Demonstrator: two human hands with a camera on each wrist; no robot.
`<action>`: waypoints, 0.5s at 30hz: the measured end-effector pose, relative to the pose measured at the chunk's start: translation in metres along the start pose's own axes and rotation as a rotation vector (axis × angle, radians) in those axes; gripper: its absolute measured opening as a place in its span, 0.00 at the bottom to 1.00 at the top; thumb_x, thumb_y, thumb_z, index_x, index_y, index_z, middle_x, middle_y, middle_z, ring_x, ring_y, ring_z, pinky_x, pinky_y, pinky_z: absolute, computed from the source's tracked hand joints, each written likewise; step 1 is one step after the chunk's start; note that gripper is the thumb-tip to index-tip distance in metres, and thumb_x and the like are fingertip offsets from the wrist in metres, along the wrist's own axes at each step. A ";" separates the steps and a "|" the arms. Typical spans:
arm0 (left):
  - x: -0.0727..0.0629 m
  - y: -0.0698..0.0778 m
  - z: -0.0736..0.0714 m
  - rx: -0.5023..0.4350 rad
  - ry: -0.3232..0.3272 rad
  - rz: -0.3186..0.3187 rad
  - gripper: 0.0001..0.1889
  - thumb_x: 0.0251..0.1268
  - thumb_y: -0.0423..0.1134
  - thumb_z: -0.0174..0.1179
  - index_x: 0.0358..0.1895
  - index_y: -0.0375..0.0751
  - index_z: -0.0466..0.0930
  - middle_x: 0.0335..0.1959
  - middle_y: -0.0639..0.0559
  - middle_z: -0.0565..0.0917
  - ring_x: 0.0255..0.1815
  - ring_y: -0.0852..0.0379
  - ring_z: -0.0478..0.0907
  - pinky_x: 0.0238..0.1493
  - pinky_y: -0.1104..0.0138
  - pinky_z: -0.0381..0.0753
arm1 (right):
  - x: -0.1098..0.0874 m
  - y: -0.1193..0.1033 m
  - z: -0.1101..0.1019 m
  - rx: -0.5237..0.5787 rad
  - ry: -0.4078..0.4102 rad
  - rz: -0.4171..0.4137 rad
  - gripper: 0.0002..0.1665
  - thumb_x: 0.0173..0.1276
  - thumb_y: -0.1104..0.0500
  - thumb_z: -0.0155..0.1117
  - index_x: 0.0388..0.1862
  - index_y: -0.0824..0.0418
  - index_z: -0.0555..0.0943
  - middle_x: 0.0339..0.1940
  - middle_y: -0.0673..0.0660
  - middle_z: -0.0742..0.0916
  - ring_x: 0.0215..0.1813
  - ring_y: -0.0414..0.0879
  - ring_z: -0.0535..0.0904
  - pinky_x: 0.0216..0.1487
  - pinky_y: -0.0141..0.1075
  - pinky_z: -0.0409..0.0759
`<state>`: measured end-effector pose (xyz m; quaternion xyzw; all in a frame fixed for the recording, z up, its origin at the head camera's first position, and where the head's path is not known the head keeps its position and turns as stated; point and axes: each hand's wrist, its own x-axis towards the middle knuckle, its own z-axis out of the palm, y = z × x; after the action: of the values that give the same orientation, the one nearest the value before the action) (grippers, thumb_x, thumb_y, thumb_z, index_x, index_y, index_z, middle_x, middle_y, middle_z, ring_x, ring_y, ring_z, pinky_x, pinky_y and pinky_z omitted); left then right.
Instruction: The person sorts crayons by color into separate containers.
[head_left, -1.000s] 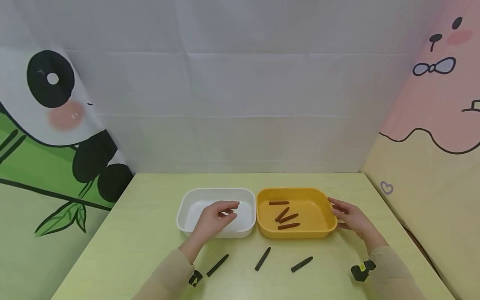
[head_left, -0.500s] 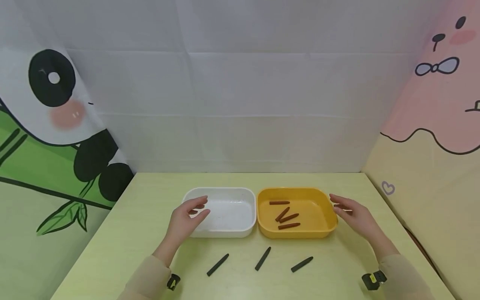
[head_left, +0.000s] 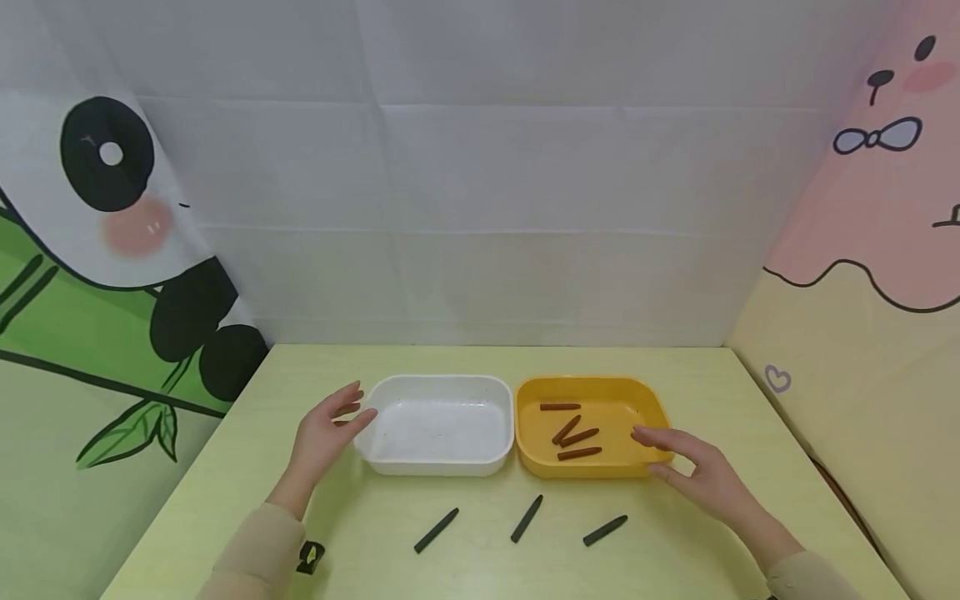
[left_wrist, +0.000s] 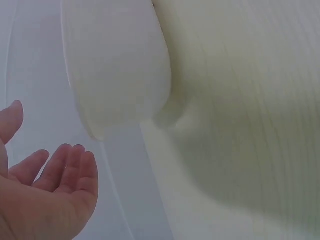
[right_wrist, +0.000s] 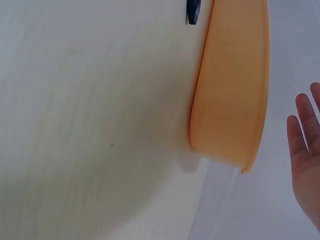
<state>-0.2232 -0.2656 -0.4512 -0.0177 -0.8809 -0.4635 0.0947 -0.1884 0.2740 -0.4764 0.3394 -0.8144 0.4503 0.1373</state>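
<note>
My left hand (head_left: pixel 321 443) is at the left end of the white plastic tray (head_left: pixel 435 468), its thumb overlapping the rim in the head view. In the left wrist view, the relaxed left fingers (left_wrist: pixel 80 172) hold nothing beside the tray. My right hand (head_left: pixel 705 473) hovers at the front right corner of the yellow tray (head_left: pixel 630 417), thumb and fingers apart with nothing between them. Several brown crayons (head_left: pixel 579 454) lie inside the yellow tray. Three black crayons, including a left one (head_left: pixel 437 531), a middle one (head_left: pixel 527 518) and a right one (head_left: pixel 605 531), lie on the table before the trays.
The two trays stand side by side, rims together, on a pale wooden table (head_left: pixel 480 575). A light cloth backdrop (head_left: pixel 480 208) rises behind it, with printed cartoon panels at the left and right sides.
The left hand has drawn back leftward from over the white tray to its left end. My right hand has shifted from the yellow tray's right edge toward its front right corner. The crayons stay put.
</note>
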 end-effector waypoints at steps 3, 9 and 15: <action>0.003 -0.005 -0.005 0.001 -0.019 -0.044 0.37 0.67 0.48 0.65 0.73 0.34 0.64 0.66 0.36 0.74 0.63 0.39 0.74 0.59 0.50 0.76 | -0.007 0.000 0.007 0.018 -0.041 -0.017 0.35 0.57 0.75 0.70 0.66 0.63 0.77 0.58 0.57 0.84 0.62 0.35 0.75 0.62 0.23 0.67; 0.010 -0.013 -0.013 -0.042 -0.104 -0.101 0.41 0.68 0.50 0.64 0.76 0.34 0.57 0.67 0.33 0.72 0.65 0.38 0.72 0.60 0.52 0.75 | -0.020 0.001 0.020 0.016 -0.103 -0.039 0.35 0.57 0.72 0.73 0.65 0.61 0.77 0.58 0.53 0.85 0.62 0.36 0.75 0.64 0.22 0.65; 0.017 -0.023 -0.019 -0.202 -0.254 -0.148 0.42 0.70 0.45 0.63 0.79 0.34 0.49 0.69 0.28 0.66 0.65 0.35 0.69 0.52 0.60 0.81 | -0.029 0.001 0.028 0.058 -0.177 -0.071 0.36 0.58 0.72 0.72 0.67 0.61 0.76 0.57 0.53 0.85 0.62 0.39 0.76 0.64 0.24 0.66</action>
<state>-0.2401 -0.2955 -0.4562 -0.0206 -0.8334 -0.5496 -0.0542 -0.1660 0.2632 -0.5081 0.4104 -0.7975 0.4366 0.0708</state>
